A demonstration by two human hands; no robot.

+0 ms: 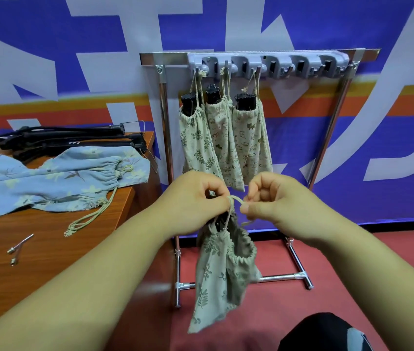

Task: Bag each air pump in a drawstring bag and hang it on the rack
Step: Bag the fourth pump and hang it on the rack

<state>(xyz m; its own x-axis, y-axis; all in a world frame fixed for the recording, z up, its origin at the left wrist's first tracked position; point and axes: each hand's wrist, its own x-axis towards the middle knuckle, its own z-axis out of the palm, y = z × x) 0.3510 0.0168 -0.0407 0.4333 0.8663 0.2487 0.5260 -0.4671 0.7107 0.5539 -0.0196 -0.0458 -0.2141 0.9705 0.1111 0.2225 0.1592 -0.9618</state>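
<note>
A blue wall banner (pixel 226 21) with large white shapes and an orange stripe fills the background above a red floor (pixel 340 312). On the left stands a wooden bench (pixel 49 249). Just beside its far corner is a chrome rack (pixel 328 135) with a grey hook strip (pixel 266 64) across the top.

Pale blue floral bags (pixel 61 173) lie flat on the bench, and behind them is a pile of black air pumps (pixel 74 138).

Three beige printed bags hang by their cords from the strip's left hooks: the first bag (pixel 195 143), the second bag (pixel 222 138) and the third bag (pixel 250 138). Each has a black pump top sticking out of its gathered mouth.

In front of the rack, off the bench, a leaf-print drawstring bag (pixel 216 279) hangs in mid-air. Something dark shows at its puckered mouth, though too little to tell what it is.

The left hand (pixel 195 198) and right hand (pixel 274 198) are close together above the bag, fingers curled. Each pinches the drawstring (pixel 236 199), which loops between them.

Small metal needles (pixel 19 245) lie near the bench's front.
</note>
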